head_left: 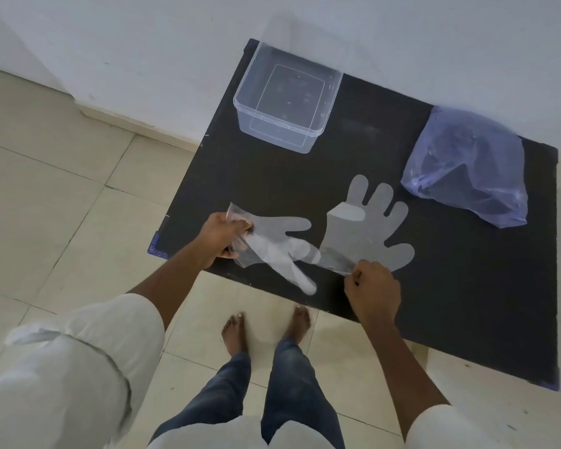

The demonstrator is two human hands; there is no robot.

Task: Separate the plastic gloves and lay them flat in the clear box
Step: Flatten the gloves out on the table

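Two thin see-through plastic gloves lie near the front edge of a black table. My left hand grips the cuff of the left glove, whose fingers point right and toward me. The cuff edge of the right glove is pinched by my right hand; that glove lies flat with fingers spread away from me. The two gloves overlap slightly at their edges. A clear plastic box stands open and empty at the table's back left corner.
A bluish plastic bag holding something dark lies at the table's back right. The table stands against a white wall. Pale floor tiles and my bare feet are below the front edge.
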